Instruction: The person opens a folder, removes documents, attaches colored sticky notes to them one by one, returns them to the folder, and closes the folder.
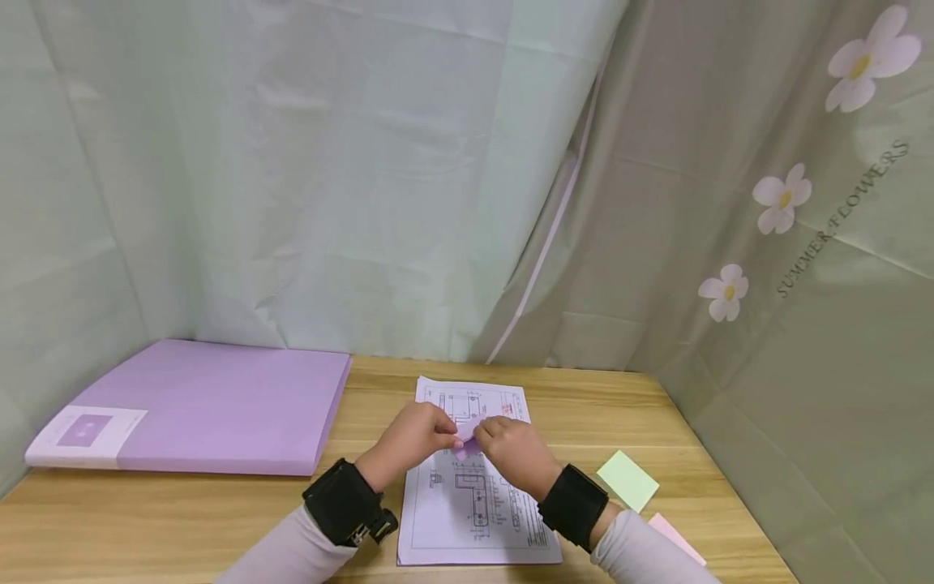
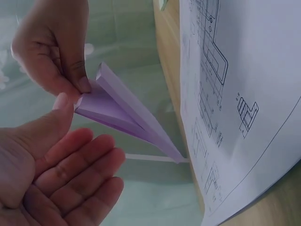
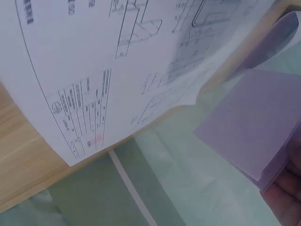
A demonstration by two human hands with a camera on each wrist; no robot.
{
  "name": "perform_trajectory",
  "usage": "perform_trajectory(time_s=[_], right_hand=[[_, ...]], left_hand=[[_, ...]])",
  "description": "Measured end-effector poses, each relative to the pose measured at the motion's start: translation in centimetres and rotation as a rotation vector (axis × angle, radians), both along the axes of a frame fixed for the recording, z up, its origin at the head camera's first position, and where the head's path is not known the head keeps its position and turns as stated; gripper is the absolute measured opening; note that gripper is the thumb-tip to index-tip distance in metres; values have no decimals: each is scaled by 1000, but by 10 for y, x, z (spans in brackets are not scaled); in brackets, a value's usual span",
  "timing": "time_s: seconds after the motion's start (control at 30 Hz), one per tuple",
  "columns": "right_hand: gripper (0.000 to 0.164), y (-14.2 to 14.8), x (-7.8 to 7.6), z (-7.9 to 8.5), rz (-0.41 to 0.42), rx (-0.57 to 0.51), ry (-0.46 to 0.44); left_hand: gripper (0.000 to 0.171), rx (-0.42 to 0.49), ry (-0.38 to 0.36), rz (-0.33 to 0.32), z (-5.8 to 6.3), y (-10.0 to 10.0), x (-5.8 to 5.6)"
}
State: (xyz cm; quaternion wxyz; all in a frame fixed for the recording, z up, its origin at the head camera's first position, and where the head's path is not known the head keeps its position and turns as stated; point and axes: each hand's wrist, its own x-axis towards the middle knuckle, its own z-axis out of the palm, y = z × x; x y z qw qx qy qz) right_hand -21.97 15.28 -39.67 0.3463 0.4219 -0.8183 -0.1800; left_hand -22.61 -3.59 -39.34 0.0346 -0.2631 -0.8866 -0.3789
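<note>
A purple sticky note pad point(image 1: 469, 428) is held up over the printed drawing sheets point(image 1: 438, 543). My right hand point(image 1: 516, 456) pinches the pad by one edge, with the thumb on its side in the left wrist view. There the pad point(image 2: 108, 107) stands parted into two layers, spread wide at the near end and meeting at the far end. My left hand point(image 2: 66, 174) has its thumb tip right at the pad's near corner, while its other fingers lie relaxed, lightly bent, below. In the right wrist view the pad's broad face point(image 3: 254, 122) shows.
A large purple folder point(image 1: 219, 405) lies on the wooden table point(image 1: 584, 430) at left. To the right are a green sticky note pad point(image 1: 628, 480) and a pink one point(image 1: 674, 537), the latter partly behind my right sleeve. Curtains point(image 1: 365, 178) hang around the table.
</note>
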Motion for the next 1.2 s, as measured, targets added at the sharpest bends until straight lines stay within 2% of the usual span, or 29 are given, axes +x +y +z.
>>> perform_trajectory(time_s=[0.3,0.47,0.57,0.67,0.77,0.83,0.9,1.03,1.2], right_hand=[[7,0,1,-3,32,18,39],[3,0,2,-6,55,2,55],[5,-1,2,-7,56,-21,49],[11,0,2,-9,42,-72,-23],[17,1,1,-9,12,-162,-159],[19,4,1,-9,-12,-262,-291],[21,7,2,-8,-29,-402,-440],[27,16,3,-8,-90,-745,-772],[40,21,0,-19,-197,-1096,-1198]], left_hand=[[6,-21,11,-72,-2,-2,-5],[9,-127,109,-121,-2,1,-5],[11,-167,162,-99,-2,3,-3],[12,-183,198,-51,-2,4,-2],[12,-173,242,-17,-1,3,-1],[11,-160,264,6,0,3,-1],[10,-146,269,32,2,2,-1],[6,-98,217,85,9,-1,1],[7,-55,193,132,15,-2,2]])
